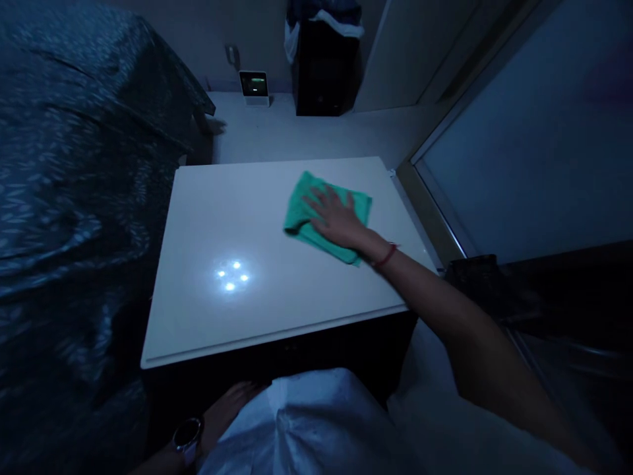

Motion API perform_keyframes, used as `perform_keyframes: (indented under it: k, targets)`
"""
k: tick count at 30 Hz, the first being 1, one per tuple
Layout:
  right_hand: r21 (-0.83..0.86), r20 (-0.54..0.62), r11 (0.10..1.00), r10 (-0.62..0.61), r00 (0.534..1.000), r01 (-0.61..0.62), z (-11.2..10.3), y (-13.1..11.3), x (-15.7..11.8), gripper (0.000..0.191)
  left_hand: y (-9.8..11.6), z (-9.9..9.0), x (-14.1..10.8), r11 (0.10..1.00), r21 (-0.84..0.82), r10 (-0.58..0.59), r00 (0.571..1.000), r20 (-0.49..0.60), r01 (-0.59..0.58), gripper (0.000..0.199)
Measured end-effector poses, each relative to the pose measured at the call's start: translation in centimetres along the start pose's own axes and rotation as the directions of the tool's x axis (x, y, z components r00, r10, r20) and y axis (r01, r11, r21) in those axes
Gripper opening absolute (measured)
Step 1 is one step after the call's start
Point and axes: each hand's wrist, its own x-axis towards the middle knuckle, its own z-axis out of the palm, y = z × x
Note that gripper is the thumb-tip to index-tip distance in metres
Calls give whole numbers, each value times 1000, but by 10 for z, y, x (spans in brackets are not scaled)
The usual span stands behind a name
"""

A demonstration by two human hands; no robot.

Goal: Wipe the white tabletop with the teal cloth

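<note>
My right hand (pixel 336 218) presses flat, fingers spread, on a folded green microfibre cloth (pixel 326 214). The cloth lies on the far right part of a glossy white tabletop (pixel 237 211). A red thread bracelet circles my right wrist. My left hand (pixel 230 409) hangs below the tabletop's near edge, beside my white shirt, with a wristwatch on its wrist. It holds nothing that I can see.
The white top sits on a dark cabinet. A bed with a dark patterned cover (pixel 84 198) crowds the left side. A glass door (pixel 524 138) lies to the right. A small lit screen (pixel 254 88) and a black bin (pixel 324 72) stand on the floor beyond.
</note>
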Motion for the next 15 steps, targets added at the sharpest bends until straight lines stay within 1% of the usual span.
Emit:
perform_keyframes:
  k: [1,2,4,5,6,7,8,9,10,12,14,15]
  targets:
    - [-22,-1,994,107,994,-107,-1,26,-14,68,1,1,-2,1000,9,20,1000,-19,-20,54]
    - [-39,-6,977,208,978,-208,-2,48,-30,68,1,3,-3,999,22,33,999,-43,-33,54]
    - [-50,-20,926,375,927,-375,0,81,-58,69,1,5,-6,998,45,43,995,-86,-39,54]
    - [-51,-29,895,443,896,-444,2,90,-70,70,1,7,-6,998,51,45,994,-100,-40,54]
    - [-53,-39,863,501,865,-502,4,93,-79,71,1,8,-7,998,55,46,993,-110,-40,54]
    - [-58,-52,835,545,837,-548,7,91,-84,72,0,10,-7,998,58,45,992,-115,-39,56]
    - [-65,-69,816,570,819,-574,9,85,-86,73,0,11,-7,997,60,44,992,-117,-37,58]
    - [-72,-85,814,571,817,-576,11,73,-85,74,-1,13,-7,997,64,41,991,-124,-33,61]
    - [-75,-96,829,547,832,-554,13,58,-81,74,-1,14,-7,997,71,34,990,-133,-25,63]
    - [-60,-85,901,424,902,-429,14,18,-65,73,-1,18,-7,997,80,18,988,-151,-6,64]
    - [-12,-40,972,236,971,-236,13,-30,-44,73,-2,20,-8,998,69,4,985,-171,8,59]
    - [22,-18,991,132,991,-132,13,-55,-32,74,-2,21,-9,998,58,-2,985,-174,13,56]
